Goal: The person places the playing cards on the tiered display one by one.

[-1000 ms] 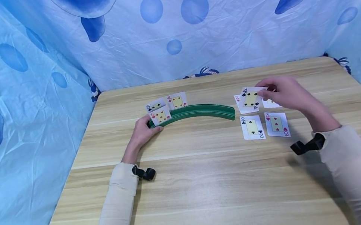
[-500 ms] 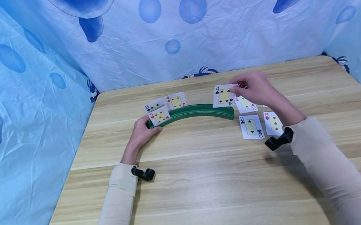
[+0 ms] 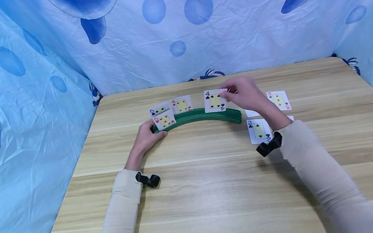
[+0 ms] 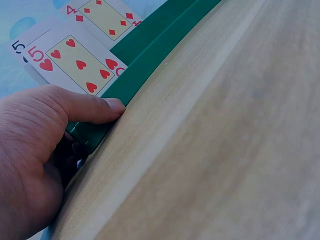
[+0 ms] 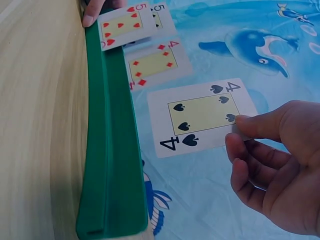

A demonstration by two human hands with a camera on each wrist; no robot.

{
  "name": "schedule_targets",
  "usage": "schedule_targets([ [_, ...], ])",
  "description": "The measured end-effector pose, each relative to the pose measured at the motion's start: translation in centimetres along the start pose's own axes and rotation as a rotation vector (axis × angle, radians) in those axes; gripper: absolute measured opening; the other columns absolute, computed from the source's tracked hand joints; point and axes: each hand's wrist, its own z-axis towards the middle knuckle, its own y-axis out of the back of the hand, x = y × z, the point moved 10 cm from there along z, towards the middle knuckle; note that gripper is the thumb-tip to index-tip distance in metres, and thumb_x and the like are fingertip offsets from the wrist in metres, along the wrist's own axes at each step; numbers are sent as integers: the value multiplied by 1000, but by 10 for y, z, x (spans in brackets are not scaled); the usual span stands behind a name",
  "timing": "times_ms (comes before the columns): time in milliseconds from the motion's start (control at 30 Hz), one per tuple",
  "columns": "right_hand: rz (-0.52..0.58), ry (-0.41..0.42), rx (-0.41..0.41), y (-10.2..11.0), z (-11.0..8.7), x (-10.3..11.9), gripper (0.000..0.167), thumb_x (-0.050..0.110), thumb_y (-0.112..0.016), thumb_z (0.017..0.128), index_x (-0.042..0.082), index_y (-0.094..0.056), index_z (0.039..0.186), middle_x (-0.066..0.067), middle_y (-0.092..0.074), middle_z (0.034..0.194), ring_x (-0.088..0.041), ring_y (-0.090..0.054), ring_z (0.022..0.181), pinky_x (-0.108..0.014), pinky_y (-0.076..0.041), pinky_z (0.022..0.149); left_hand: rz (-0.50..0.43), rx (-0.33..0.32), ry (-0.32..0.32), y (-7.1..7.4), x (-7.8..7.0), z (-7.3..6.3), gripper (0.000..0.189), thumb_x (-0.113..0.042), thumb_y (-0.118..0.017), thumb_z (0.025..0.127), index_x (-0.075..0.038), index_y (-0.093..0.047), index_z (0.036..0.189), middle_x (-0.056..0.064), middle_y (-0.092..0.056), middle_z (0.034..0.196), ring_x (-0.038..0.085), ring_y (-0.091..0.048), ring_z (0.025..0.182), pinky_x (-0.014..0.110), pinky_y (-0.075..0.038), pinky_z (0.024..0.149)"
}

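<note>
A curved green playing-card holder (image 3: 204,115) stands on the table, with two slots along its length. My left hand (image 3: 145,138) grips its left end, thumb (image 4: 95,107) along the front side and the other fingers mostly hidden behind. In the holder's left part stand the five of hearts (image 3: 164,120) in front, the five of spades or clubs (image 4: 19,46) behind it, and the four of diamonds (image 3: 181,104) beside that. My right hand (image 3: 244,93) pinches the four of spades (image 5: 202,117) by its right edge between thumb and fingers, above the holder's right half.
Right of the holder, the two of clubs (image 3: 257,131) and the three of diamonds (image 3: 278,101) lie face up. Two other cards there are largely covered by my right arm. A blue sea-print cloth (image 3: 175,24) hangs behind the wooden table (image 3: 196,193).
My right hand has carried the four of spades leftward from above the loose cards to over the holder. My left hand keeps its grip in the same place.
</note>
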Motion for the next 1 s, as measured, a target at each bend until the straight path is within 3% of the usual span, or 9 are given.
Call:
schedule_targets([
  [300,31,3,-21,-13,13,14,23,9,-65,97,0,-72,116,-21,-73,107,-30,-71,90,-43,-59,79,2,5,8,0,0,0,58,-10,-75,87,0,-53,140,22,-58,141,37,-56,131,51,-42,114],
  [567,17,49,-25,-28,24,29,22,10,-66,96,2,-73,115,-18,-75,101,-25,-70,80,-35,-55,70,-8,10,13,1,-1,-1,57,-10,-75,88,0,-53,140,22,-57,141,37,-55,132,51,-42,114],
  [1000,1,59,14,-60,33,37,21,9,-64,97,4,-74,115,-15,-76,105,-23,-69,83,-35,-55,73,-1,9,8,1,1,1,57,-10,-74,88,1,-53,140,22,-58,141,37,-56,131,50,-43,113],
])
